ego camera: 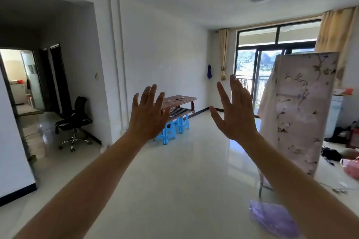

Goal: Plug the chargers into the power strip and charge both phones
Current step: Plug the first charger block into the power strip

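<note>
My left hand [148,113] and my right hand [234,109] are both raised in front of me, backs toward the camera, fingers spread, holding nothing. Far behind them, against the white wall, stands a low brown wooden table [184,100] with a few small items on top; they are too small and blurred to tell whether they are phones, chargers or a power strip. My left hand partly hides the table's left end.
Blue plastic stools [175,128] sit under the table. A black office chair [74,120] stands at the left near a doorway. A floral fabric wardrobe [299,110] rises at the right, with clutter on the floor beyond and a purple bag [272,217] nearby. Glossy tile floor spans the middle.
</note>
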The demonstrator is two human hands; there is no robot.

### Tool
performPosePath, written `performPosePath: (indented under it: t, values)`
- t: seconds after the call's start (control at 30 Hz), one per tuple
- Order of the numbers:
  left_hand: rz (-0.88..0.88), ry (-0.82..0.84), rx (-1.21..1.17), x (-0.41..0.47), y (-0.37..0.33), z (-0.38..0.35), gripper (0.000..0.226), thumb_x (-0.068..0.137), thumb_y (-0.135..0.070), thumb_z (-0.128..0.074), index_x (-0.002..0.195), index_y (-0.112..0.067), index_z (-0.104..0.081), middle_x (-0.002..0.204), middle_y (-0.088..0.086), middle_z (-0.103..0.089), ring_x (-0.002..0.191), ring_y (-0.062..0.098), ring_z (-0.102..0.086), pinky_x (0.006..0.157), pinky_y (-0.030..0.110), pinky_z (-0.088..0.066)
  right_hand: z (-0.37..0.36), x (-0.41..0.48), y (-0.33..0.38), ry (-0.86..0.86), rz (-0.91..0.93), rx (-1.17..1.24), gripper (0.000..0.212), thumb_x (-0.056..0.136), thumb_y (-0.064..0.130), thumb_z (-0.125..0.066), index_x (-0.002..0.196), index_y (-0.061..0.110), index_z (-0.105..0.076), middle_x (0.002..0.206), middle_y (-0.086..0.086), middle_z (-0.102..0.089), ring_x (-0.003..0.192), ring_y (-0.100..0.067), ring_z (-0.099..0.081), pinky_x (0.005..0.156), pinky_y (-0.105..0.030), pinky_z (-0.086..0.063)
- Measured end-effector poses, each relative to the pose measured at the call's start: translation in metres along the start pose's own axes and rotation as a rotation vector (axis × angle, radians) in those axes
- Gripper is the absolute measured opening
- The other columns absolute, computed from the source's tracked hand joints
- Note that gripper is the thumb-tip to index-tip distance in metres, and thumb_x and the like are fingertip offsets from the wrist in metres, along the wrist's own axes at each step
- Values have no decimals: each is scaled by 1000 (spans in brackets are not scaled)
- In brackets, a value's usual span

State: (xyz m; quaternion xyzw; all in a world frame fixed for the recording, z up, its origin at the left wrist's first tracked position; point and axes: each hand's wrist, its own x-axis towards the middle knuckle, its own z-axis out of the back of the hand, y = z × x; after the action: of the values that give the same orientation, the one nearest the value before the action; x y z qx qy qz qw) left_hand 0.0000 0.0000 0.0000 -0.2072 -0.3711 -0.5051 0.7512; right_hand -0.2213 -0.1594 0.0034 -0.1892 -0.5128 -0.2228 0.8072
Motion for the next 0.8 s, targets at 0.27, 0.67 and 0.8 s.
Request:
performPosePath:
  t: [0.27,0.67,0.8]
  values:
    - [82,-71,-86,56,61,-120,61,100,-48,-34,147,-11,-44,161,20,-32,148,38,-29,116,62,-25,-174,29,-14,81,-38,1,74,98,52,-45,158,13,-31,167,-23,-16,154,-38,-16,121,-57,-23]
    - [128,16,-180,231,126,-335,62,102,-51,-24,149,-13,-39,162,18,-29,148,35,-28,117,61,-27,-415,119,-92,206,-73,-18,72,97,44,-57,158,13,-33,167,-23,-17,152,-39,-24,119,-57,-28]
    - [73,63,-202,282,117,-435,66,101,-54,-21,149,-12,-38,161,17,-32,146,36,-31,115,62,-27,-503,132,-149,188,-109,-26,73,97,44,-58,158,13,-33,167,-23,-16,152,-39,-24,120,-57,-28]
